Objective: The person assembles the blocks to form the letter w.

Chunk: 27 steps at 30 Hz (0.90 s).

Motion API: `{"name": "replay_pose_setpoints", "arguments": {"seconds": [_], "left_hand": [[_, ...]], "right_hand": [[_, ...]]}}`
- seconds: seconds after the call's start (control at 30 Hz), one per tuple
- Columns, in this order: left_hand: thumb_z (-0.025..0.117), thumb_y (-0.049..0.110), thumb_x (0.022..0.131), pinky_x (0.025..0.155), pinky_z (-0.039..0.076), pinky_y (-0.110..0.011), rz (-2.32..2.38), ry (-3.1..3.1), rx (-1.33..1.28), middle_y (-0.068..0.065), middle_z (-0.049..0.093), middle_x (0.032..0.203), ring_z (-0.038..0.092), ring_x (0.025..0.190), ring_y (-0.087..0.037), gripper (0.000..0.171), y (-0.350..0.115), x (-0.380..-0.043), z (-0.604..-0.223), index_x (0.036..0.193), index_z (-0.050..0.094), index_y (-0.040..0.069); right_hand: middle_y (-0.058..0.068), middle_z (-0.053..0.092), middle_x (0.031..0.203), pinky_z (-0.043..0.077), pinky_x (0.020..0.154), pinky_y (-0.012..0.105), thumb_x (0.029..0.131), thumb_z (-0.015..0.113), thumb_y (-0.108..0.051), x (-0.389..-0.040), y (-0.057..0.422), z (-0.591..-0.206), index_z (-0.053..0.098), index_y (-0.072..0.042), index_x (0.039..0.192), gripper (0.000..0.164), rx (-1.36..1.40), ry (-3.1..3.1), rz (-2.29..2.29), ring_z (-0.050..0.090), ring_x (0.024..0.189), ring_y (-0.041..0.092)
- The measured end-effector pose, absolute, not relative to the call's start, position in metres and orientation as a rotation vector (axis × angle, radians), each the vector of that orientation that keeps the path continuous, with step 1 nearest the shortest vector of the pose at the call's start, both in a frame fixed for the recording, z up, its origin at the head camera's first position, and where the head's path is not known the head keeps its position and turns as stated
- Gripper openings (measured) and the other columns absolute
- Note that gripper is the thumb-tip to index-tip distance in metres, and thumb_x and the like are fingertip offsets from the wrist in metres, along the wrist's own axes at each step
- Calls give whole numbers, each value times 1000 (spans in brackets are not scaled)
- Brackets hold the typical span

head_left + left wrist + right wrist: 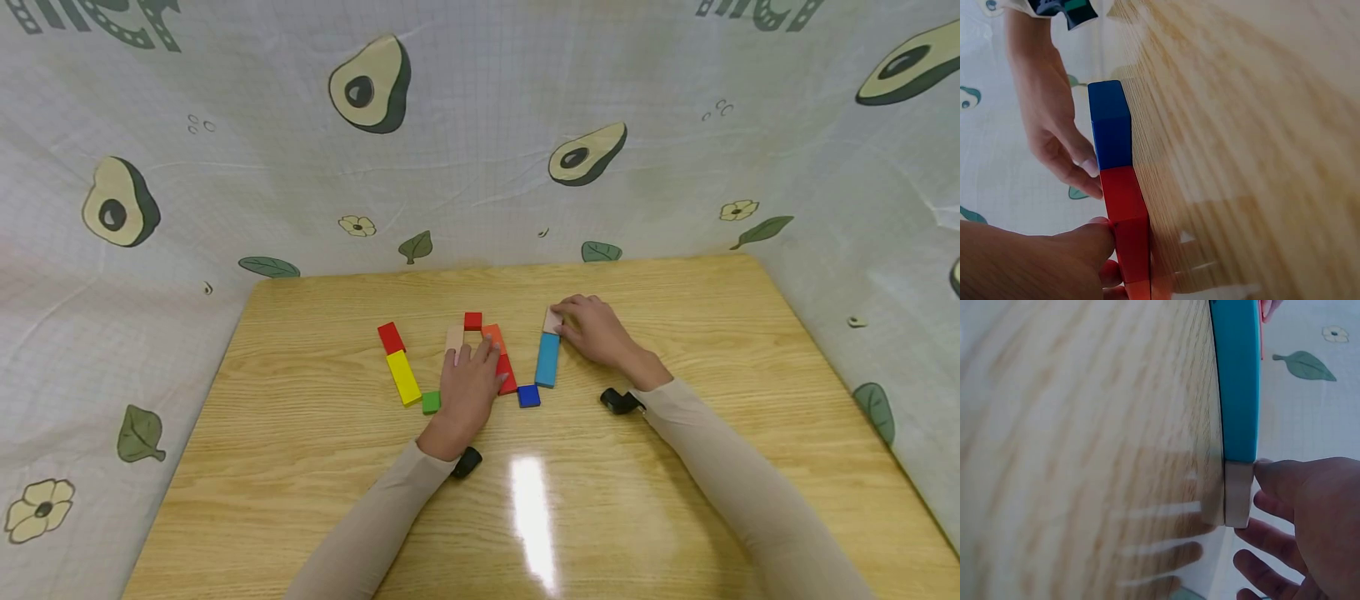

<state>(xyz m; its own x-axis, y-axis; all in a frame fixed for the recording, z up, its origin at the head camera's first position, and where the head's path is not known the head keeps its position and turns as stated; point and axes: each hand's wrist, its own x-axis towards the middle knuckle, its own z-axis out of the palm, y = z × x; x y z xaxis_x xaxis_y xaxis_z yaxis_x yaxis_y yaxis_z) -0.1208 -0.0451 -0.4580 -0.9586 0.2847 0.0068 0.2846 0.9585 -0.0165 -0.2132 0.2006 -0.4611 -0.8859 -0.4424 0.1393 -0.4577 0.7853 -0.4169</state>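
My right hand (596, 329) pinches a small pale block (552, 320) between thumb and fingertips. That block touches the far end of a long light-blue block (547, 360). Over the middle of the zigzag of blocks rests my left hand (468, 383). Its thumb touches a red block (1129, 219), while its fingertips lie by an orange block (492, 337) and a pale pink block (454, 340), which the hand partly covers. A small dark-blue block (528, 396) sits between the red and light-blue ones. One small red block (472, 321) lies at the middle peak.
On the left, a red block (391, 337) and a long yellow block (403, 377) form a slanted line, with a small green block (431, 402) at its near end. The wooden table (300, 467) meets an avocado-print cloth (480, 167) at the back and sides.
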Motion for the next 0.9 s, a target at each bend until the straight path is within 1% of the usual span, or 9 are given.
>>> {"name": "replay_pose_setpoints", "arguments": {"seconds": [0.4,0.7,0.9], "left_hand": [[60,44,107,113,40,-48,42,-3090,-461,-1,51,161,54,131,-29,54,-44,-120,-458,154,57,18],[60,43,107,117,37,-50,-59,-3124,-454,-1,49,162,50,136,-31,54,-45,-120,-457,155,57,18],[61,43,107,119,35,-52,-119,-3163,-456,-2,48,163,46,139,-32,54,-48,-122,-455,155,56,17]], "right_hand": [[25,64,139,42,110,62,104,68,-16,-211,202,-459,66,3,140,40,751,-2953,700,56,129,46],[27,63,139,41,113,61,103,69,-14,-208,207,-460,66,4,139,41,709,-2901,729,56,131,46],[27,62,140,40,112,64,102,70,-12,-199,220,-460,65,5,139,41,653,-2894,740,54,132,48]]}}
